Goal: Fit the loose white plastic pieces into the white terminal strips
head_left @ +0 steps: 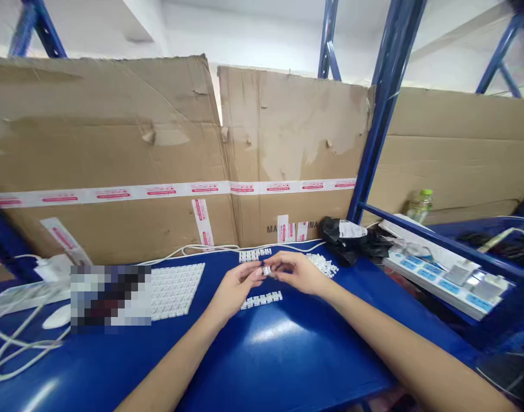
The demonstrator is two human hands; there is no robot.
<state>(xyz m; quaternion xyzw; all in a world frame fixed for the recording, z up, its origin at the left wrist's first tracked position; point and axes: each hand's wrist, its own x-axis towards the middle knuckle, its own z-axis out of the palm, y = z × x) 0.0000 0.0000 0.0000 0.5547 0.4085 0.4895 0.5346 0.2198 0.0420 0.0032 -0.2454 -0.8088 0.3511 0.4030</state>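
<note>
Both my hands meet over the blue table (288, 355), pinching one small white plastic part (266, 270) between their fingertips. My left hand (238, 289) holds it from the left, my right hand (297, 271) from the right, fingers closed on it. Just below the hands lies a short row of the same white parts (262, 299). A second row (254, 254) lies beyond them near the cardboard. A loose heap of white parts (324, 264) sits right of my right hand. A large flat sheet of white parts (175, 289) lies to the left.
Tall cardboard sheets (159, 160) with red-printed tape wall off the table's back. A blue rack post (376, 131) rises at right. A black bag (352, 237), a white power strip (437, 280), a bottle (419, 205) and white cables (17, 337) lie around.
</note>
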